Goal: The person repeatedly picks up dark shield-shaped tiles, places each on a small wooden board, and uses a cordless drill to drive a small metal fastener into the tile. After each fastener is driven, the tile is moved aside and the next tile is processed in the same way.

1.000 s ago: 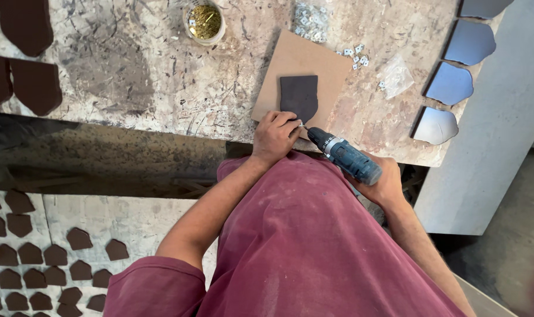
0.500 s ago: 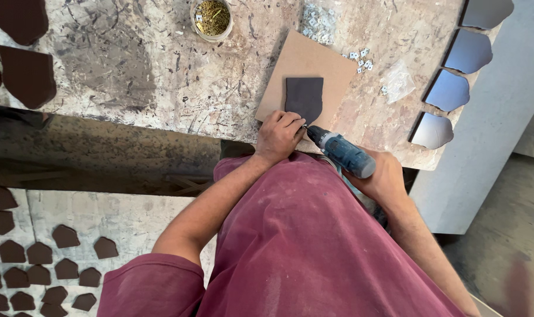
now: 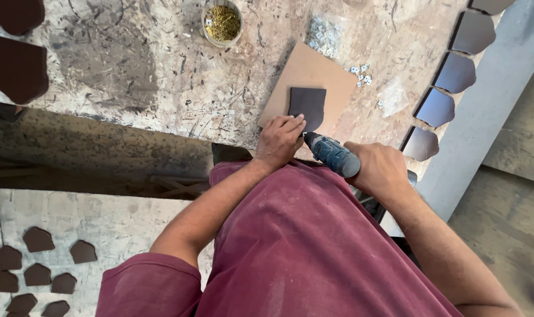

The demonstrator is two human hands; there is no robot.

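Note:
A dark shield-shaped plate (image 3: 307, 105) lies on a brown square board (image 3: 314, 73) on the scratched worktop (image 3: 132, 64). My left hand (image 3: 278, 141) presses its fingers on the plate's near edge. My right hand (image 3: 381, 170) grips a blue power drill (image 3: 334, 155), whose tip points at the plate's lower corner, right beside my left fingers. My maroon shirt fills the lower middle of the view.
A round tin of brass screws (image 3: 221, 22) stands at the worktop's far edge. Small white clips (image 3: 360, 71) lie scattered by the board. Shiny dark plates (image 3: 448, 88) line the right edge. More dark plates (image 3: 14, 64) rest at left and on the floor (image 3: 38, 270).
The view has shifted slightly. My hands and the drill stay on the plate in nearly the same pose.

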